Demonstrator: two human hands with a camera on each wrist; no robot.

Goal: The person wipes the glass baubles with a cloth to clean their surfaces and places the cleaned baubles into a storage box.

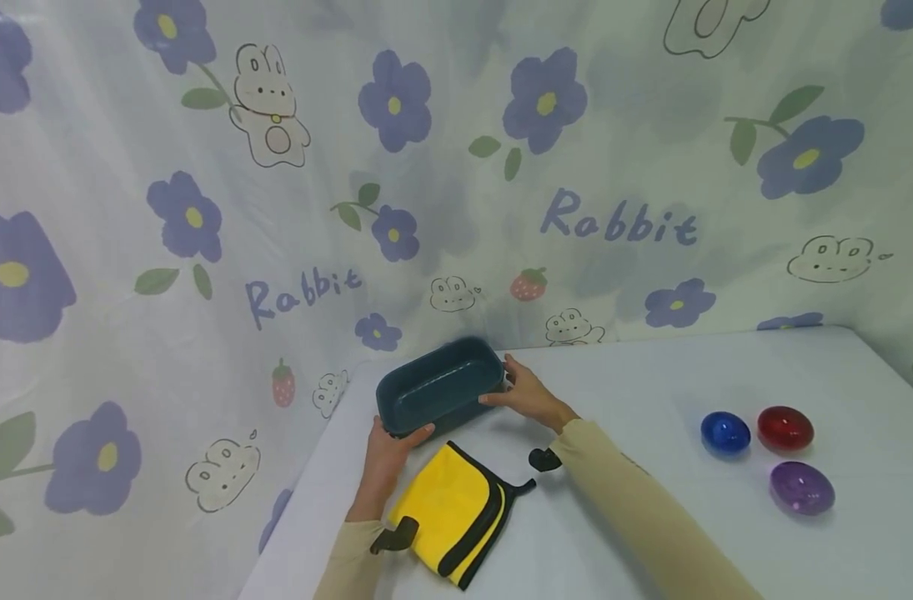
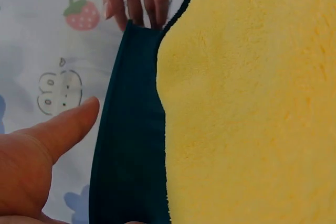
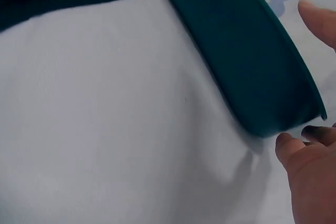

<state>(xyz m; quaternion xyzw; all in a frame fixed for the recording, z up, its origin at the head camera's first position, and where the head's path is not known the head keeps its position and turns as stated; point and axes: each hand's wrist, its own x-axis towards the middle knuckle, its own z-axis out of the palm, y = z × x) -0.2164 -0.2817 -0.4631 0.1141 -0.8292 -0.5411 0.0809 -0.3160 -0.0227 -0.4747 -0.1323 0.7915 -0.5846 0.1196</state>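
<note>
A dark green rectangular dish (image 1: 435, 392) with rounded corners stands near the back edge of the table, its inside bare. My left hand (image 1: 386, 457) is at its left end; in the left wrist view the thumb (image 2: 73, 127) points straight at the dish's rim. At the other end is my right hand (image 1: 529, 395), fingertips right at the end wall and thumb spread away from it in the right wrist view. Just in front of the dish lies a folded yellow fleecy cloth (image 1: 448, 504) with dark edging and a small loop, close to my left wrist.
Three glossy egg-shaped pieces, blue (image 1: 724, 433), red (image 1: 785, 428) and purple (image 1: 801, 487), lie grouped on the right of the white table (image 1: 636, 392). Behind the table hangs a curtain (image 1: 456, 183) printed with flowers and rabbits, which also runs along the left side.
</note>
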